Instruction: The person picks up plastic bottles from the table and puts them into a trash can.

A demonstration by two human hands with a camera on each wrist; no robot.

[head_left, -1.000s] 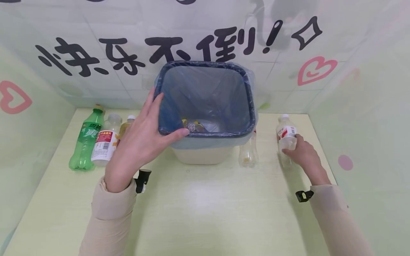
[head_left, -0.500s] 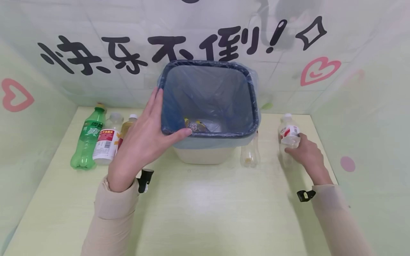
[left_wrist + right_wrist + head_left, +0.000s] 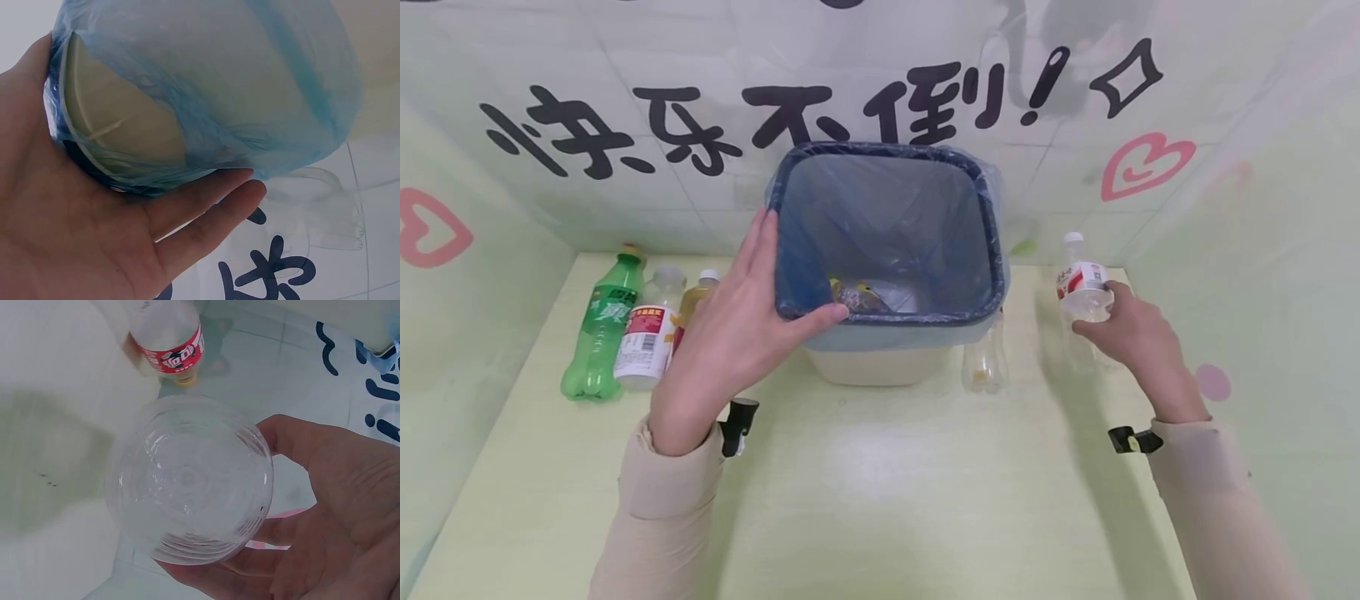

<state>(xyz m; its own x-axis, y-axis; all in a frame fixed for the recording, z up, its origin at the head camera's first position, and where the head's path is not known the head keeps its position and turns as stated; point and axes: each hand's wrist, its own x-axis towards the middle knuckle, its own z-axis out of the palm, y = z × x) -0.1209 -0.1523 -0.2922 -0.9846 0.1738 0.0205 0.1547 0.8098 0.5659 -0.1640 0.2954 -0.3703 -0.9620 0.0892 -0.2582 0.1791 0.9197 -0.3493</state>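
My right hand [image 3: 1138,337] grips a clear plastic bottle [image 3: 1084,290] with a white cap and a red-and-white label, near the table's right edge. It stands cap up, and the right wrist view shows its round base [image 3: 190,481] between thumb and fingers. My left hand [image 3: 722,333] rests against the left side of a trash bin [image 3: 880,365] lined with a translucent blue bag. Its thumb lies on the front rim; its fingers run straight along the outside, as the left wrist view shows. Some crumpled, yellow-marked items [image 3: 857,296] lie inside the bin.
Left of the bin are a green bottle [image 3: 598,333], a white-labelled bottle [image 3: 646,337] and an amber bottle [image 3: 700,290] partly behind my left hand. Another clear bottle [image 3: 985,362] is close to the bin's right side. Printed walls surround the pale table [image 3: 865,492].
My right hand has lifted the clear bottle off the table and shifted slightly right and up. The left hand stays on the bin.
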